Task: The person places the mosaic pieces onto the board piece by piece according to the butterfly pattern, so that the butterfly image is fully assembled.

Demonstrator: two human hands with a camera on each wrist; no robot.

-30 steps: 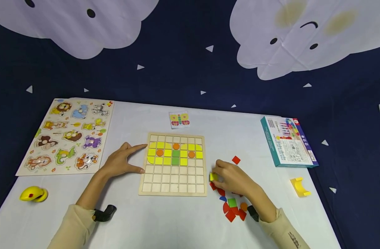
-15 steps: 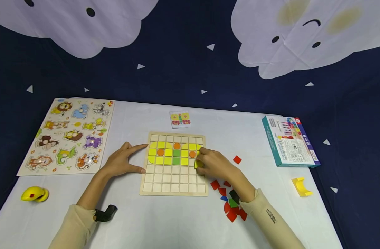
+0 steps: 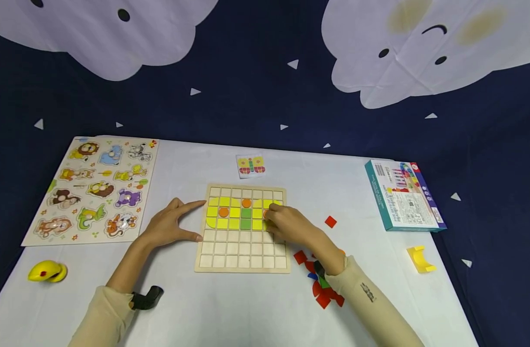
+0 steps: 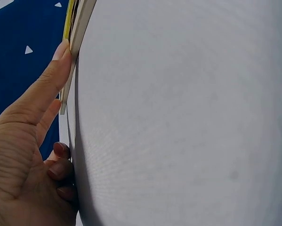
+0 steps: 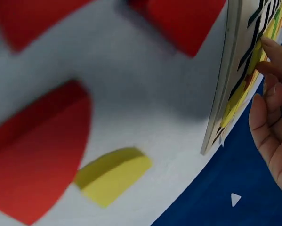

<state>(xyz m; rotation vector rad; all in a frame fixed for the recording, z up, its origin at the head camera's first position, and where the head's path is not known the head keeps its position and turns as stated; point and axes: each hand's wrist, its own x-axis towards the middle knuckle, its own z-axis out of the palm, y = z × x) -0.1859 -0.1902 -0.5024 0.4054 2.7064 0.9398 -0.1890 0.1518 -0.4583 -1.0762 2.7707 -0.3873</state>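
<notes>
One wooden board (image 3: 243,248) lies mid-frame; the left hand (image 3: 168,224) spreads thumb and forefinger wide against its left edge, the right hand (image 3: 289,224) has bent fingers over the right side, what they hold I cannot tell.

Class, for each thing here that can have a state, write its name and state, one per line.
Board: flat, partly filled, bottom two rows bare
Left hand: thumb and fingertip at the board's left edge
Right hand: fingers at the board, grip unclear
Red pieces: loose, right of the board
Green piece: loose, partly hidden
Card: lying flat, picture up
Animal puzzle: lying flat, picture up
Box: lying flat, printed side up
</notes>
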